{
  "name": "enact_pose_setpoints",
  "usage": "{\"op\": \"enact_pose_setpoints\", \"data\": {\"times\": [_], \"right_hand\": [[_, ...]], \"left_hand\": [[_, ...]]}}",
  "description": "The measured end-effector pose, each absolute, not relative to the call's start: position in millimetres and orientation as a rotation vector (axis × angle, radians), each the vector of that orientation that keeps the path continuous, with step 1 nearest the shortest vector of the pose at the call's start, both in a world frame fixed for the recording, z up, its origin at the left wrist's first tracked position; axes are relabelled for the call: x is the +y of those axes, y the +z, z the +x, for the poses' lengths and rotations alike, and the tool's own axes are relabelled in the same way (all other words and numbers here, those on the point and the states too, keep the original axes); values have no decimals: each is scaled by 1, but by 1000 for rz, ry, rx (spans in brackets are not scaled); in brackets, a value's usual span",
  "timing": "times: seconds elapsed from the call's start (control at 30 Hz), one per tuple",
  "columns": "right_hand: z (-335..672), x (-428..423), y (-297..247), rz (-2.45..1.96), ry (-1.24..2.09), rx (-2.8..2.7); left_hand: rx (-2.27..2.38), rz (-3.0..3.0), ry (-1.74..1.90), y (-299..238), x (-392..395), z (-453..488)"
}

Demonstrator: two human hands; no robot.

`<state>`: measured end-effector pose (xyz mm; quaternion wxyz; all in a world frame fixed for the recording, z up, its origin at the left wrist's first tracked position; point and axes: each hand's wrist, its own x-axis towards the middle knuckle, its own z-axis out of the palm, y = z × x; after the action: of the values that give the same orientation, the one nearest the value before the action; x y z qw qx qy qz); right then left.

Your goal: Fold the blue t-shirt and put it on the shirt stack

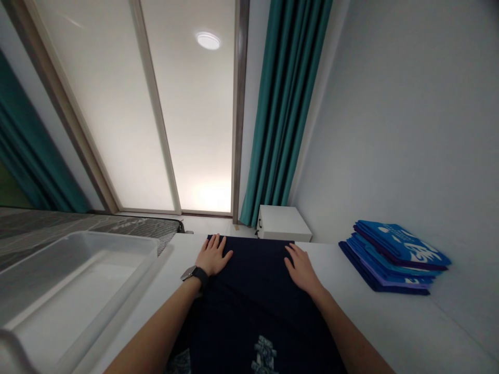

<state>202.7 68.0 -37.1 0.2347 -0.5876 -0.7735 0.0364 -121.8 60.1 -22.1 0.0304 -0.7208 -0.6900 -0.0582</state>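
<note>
A dark navy garment (253,291), probably a T-shirt, lies spread on the white table (323,259), with a grey-blue printed pattern on its near part. My left hand (212,257) rests flat on its far left corner, fingers spread; a dark-strapped watch (197,274) is on that wrist. On the far right edge of the cloth lies my right hand (302,267), palm down with the fingers stretched out. Neither hand grips the fabric. The garment's near end runs out of view at the bottom.
A stack of folded blue and purple garments (393,257) sits on the table at right, by the wall. At left stands a clear plastic bin (117,291). Beyond the table are a white cabinet (284,223), a teal curtain (286,104) and frosted sliding doors (191,130).
</note>
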Motion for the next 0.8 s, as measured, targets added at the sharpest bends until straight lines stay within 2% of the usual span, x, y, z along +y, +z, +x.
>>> {"op": "enact_pose_setpoints", "data": {"times": [0.1,0.23,0.8], "right_hand": [[184,37,-31,-1685,129,-2369],[170,17,-25,-1826,173,-2415],[178,51,-23,-1877,161,-2350]], "left_hand": [[-2140,-2238,-183,-20,60,-122],[-2161,-2262,-189,-19,62,-123],[-2163,-2278,-163,-17,69,-125]]}}
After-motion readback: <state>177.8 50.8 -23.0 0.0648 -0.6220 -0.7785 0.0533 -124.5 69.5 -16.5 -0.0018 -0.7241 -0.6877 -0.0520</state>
